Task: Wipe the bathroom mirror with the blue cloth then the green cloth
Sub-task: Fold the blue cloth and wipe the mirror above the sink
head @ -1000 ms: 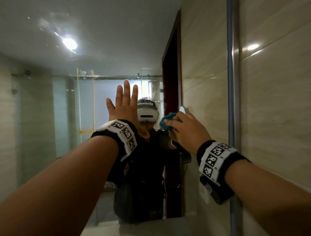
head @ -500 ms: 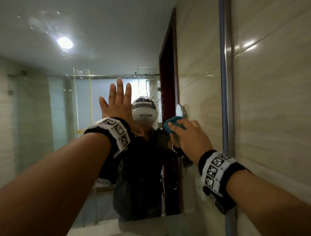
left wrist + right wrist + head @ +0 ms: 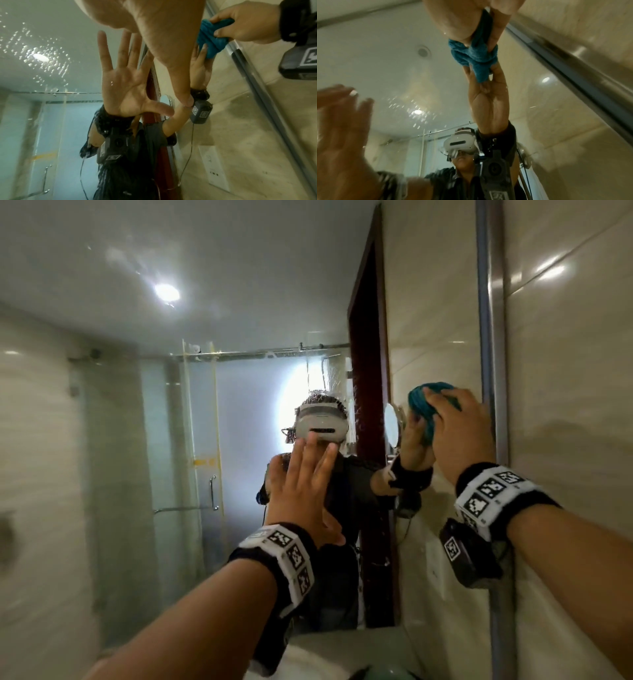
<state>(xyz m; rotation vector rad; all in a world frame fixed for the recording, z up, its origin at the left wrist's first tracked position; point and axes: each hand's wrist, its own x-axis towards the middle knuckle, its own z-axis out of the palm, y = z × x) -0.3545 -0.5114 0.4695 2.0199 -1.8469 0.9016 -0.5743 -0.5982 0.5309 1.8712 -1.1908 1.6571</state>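
The bathroom mirror [image 3: 137, 440] fills the wall ahead, with water droplets on the glass. My right hand [image 3: 459, 429] grips the bunched blue cloth [image 3: 419, 402] and presses it on the glass beside the mirror's metal right edge [image 3: 489, 337]. The left wrist view shows the blue cloth [image 3: 212, 36] under my right hand [image 3: 248, 24]; the right wrist view shows the blue cloth [image 3: 474, 56] meeting its reflection. My left hand [image 3: 301, 474] lies flat against the glass with fingers straight, its palm reflected in the mirror [image 3: 123, 81]. No green cloth is clearly in view.
A beige tiled wall [image 3: 565, 405] runs right of the mirror's edge. A white basin [image 3: 308, 655] shows at the bottom, with a greenish shape [image 3: 387, 674] beside it. The mirror reflects a glass shower screen, a dark door frame and a person wearing a headset.
My right hand has slid the blue cloth up and to the right, close to the mirror's metal edge. My left hand sits lower on the glass than before.
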